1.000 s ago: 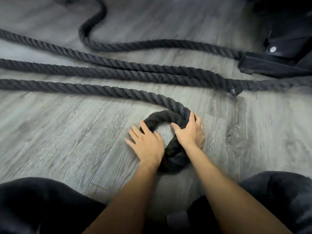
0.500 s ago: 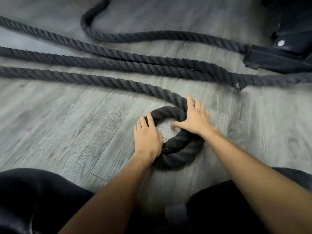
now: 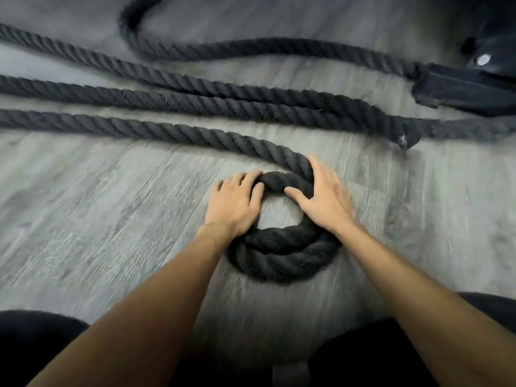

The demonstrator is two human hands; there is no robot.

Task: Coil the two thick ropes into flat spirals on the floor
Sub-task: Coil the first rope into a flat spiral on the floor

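A thick black twisted rope forms a small coil (image 3: 282, 252) on the grey wood floor, with a bare patch of floor in its centre. Its free length (image 3: 117, 124) runs off to the left. My left hand (image 3: 236, 203) grips the coil's upper left arc, fingers curled over the rope. My right hand (image 3: 321, 199) lies flat on the coil's right side where the incoming strand joins, fingers spread. Beyond the coil, the other rope strands (image 3: 195, 93) lie side by side across the floor, one ending in a capped tip (image 3: 406, 138).
A black equipment base (image 3: 466, 90) with a silver bolt stands at the upper right, ropes leading to it. A further strand (image 3: 134, 29) curves up at the top. My dark-clad knees (image 3: 30, 339) frame the bottom corners. Grey floor (image 3: 97, 219) stretches left of the coil.
The coil has gained rope along its near side and looks wider. My left hand has moved up to the coil's upper left, and my right hand has slid along the right side.
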